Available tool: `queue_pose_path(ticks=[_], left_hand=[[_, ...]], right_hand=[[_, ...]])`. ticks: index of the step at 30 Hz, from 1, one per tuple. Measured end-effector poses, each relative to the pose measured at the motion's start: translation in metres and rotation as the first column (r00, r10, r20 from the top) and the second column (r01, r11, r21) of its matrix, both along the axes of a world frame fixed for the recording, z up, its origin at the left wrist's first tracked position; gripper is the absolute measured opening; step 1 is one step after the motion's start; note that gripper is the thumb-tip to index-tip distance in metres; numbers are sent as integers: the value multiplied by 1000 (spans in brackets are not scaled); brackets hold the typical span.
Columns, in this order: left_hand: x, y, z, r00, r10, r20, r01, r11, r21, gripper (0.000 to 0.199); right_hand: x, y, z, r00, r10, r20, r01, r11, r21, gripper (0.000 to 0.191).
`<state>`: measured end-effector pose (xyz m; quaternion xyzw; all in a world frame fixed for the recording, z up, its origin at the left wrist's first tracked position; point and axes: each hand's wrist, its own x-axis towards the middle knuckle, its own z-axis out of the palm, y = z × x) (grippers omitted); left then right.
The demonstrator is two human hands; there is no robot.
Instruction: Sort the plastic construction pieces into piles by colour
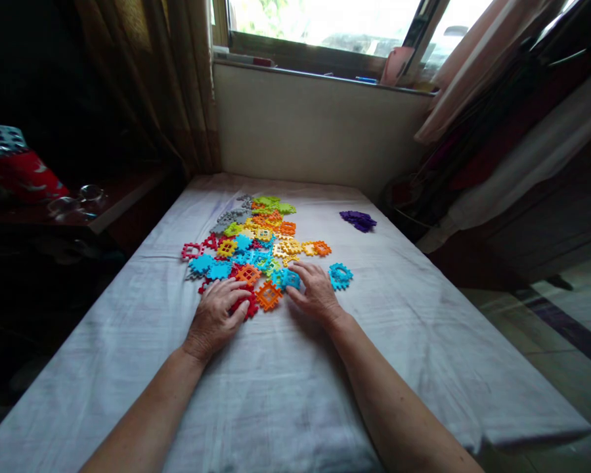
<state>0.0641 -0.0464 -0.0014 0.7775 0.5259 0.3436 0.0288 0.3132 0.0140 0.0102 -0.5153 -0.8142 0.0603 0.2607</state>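
Colourful toothed plastic pieces lie in a heap on the cloth-covered table (256,368). My left hand (220,312) rests at the heap's near left edge, fingers apart, over a red piece (250,309). At the near right edge, my right hand (314,287) has its thumb and fingers spread around a blue piece (291,278); whether it grips it is hard to tell. Between my hands lie an orange square piece (268,296) and another orange piece (247,274). A blue ring-shaped piece (341,276) sits just right of my right hand.
A small purple pile (358,221) lies at the table's back right. Behind the table are a wall (315,131) and a window. To the left, a side table holds a red container (27,176) and clear glass-like objects (79,202). Clothes (517,157) hang at the right.
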Motion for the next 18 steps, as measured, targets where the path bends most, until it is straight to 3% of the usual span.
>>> queue_pose_path(ticks=[2, 6, 10, 13, 18], left_hand=[[1, -1, 0, 999, -6, -43, 6, 1000, -19, 25], [3, -3, -1, 990, -50, -132, 42, 997, -61, 36], [3, -3, -1, 987, -62, -146, 50, 996, -79, 35], [1, -2, -1, 989, -55, -134, 46, 996, -70, 31], [-1, -1, -3, 992, -62, -111, 59, 998, -23, 29]], right_hand=[[5, 3, -3, 999, 25, 24, -25, 999, -27, 49], [6, 2, -7, 1000, 1, 10, 0, 998, -66, 39], [17, 6, -8, 994, -70, -87, 69, 997, -18, 40], [42, 14, -8, 966, -229, -117, 232, 973, 7, 41], [80, 21, -9, 858, -513, -21, 512, 858, -45, 43]])
